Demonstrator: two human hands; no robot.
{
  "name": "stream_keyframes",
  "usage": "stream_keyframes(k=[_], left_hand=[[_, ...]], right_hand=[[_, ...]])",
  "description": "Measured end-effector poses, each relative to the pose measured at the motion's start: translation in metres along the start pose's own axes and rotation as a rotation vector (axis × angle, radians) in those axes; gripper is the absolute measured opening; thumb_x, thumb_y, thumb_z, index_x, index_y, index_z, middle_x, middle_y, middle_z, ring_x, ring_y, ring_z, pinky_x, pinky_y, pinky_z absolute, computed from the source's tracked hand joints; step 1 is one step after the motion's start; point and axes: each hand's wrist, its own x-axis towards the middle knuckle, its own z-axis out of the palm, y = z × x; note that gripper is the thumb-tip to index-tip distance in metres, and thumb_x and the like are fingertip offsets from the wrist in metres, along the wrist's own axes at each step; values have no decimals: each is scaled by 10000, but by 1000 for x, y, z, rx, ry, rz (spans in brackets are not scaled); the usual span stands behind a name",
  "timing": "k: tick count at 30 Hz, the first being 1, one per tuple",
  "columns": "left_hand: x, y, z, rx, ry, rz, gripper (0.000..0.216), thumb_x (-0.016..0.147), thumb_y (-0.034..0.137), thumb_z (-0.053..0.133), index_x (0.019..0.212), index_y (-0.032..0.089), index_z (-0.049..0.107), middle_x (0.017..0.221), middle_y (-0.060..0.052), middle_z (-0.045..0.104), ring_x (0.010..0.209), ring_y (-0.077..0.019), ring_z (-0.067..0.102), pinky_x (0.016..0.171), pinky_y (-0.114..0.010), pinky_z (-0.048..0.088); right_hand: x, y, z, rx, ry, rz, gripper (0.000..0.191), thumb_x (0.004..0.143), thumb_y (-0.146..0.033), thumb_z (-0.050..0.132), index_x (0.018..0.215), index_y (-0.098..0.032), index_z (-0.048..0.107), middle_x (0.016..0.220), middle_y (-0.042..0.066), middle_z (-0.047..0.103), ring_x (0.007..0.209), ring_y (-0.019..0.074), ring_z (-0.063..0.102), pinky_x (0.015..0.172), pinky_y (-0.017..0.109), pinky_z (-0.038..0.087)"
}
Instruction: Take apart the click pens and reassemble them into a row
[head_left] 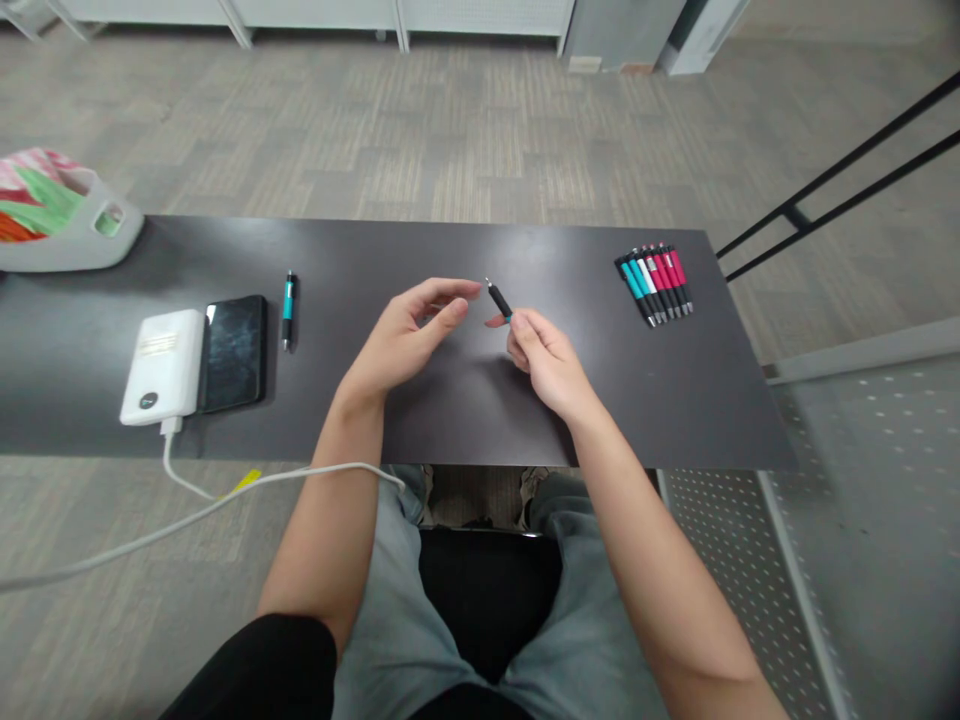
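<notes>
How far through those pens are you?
One teal pen lies apart on the left, seemingly done. The right hand holds another pen, with the left hand open close beside its tip. A row of pens on the right looks untouched.

The surface (525,420) looks smooth and dark, with a soft half-matt shine. The pen (499,300) in the right hand (544,360) seems black plastic with a small metal tip. The phone (233,352) has glossy glass, the power bank (163,365) smooth white plastic. The floor (480,140) looks like rough, matt carpet.
</notes>
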Motion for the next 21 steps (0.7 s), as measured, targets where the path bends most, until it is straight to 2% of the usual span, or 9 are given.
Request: stream_keyframes(k=[3, 6, 8, 10, 12, 15, 18, 21], left_hand=[[-4, 10, 22, -206, -109, -37, 518, 920, 714, 1001, 1164, 263, 930, 1173, -141, 918, 1038, -297, 865, 936, -408, 692], [-7, 9, 38, -289, -155, -47, 579, 948, 762, 954, 1204, 243, 912, 1164, -142, 929, 970, -278, 882, 843, -385, 709], [-7, 3, 49, -323, -114, -28, 572, 961, 771, 937, 1144, 230, 891, 1113, -131, 930, 928, -257, 880, 794, -356, 701], [-7, -3, 62, -355, -16, 8, 559, 981, 781, 912, 1066, 232, 858, 1053, -112, 925, 876, -234, 865, 738, -333, 679], [-7, -10, 75, -365, 92, 16, 533, 1011, 769, 889, 1039, 240, 825, 1022, -98, 918, 838, -219, 847, 672, -320, 642], [-8, -16, 91, -381, 191, 39, 509, 1039, 760, 863, 1058, 256, 801, 1005, -91, 901, 936, -250, 872, 682, -337, 638], [-12, -20, 101, -414, 238, 90, 515, 1042, 784, 845, 1075, 273, 781, 1008, -87, 883, 1107, -295, 889, 783, -372, 678], [-16, -21, 109, -423, 301, 85, 558, 1039, 836, 809, 1071, 281, 752, 1030, -83, 874, 1171, -310, 887, 839, -397, 696]], right_hand=[[-4, -12, 11, 198, -97, 116, 646, 1020, -940, 688, 1030, -302, 785, 707, -59, 331, 583, 181, 257, 530, 342, 286], [-7, -20, 18, 313, -213, 196, 663, 992, -959, 702, 908, -302, 721, 678, -83, 260, 565, 161, 157, 505, 327, 198], [-8, -21, 20, 351, -231, 209, 655, 985, -949, 726, 876, -305, 679, 667, -98, 224, 557, 150, 131, 506, 318, 176], [-6, -17, 21, 339, -167, 190, 647, 978, -940, 749, 866, -312, 640, 664, -102, 218, 550, 148, 137, 508, 317, 181], [-4, -12, 21, 269, -78, 160, 652, 974, -949, 748, 867, -319, 618, 654, -92, 251, 549, 158, 184, 506, 325, 215], [-2, -5, 19, 108, 6, 75, 648, 1009, -956, 699, 891, -321, 640, 655, -57, 358, 580, 191, 330, 529, 348, 349], [-4, -4, 16, -82, 75, -64, 608, 1102, -879, 634, 894, -309, 659, 728, -9, 529, 690, 230, 535, 685, 395, 530], [-9, -7, 16, -251, 137, -160, 498, 1182, -744, 588, 997, -305, 734, 870, 43, 710, 872, 285, 710, 881, 437, 612]])
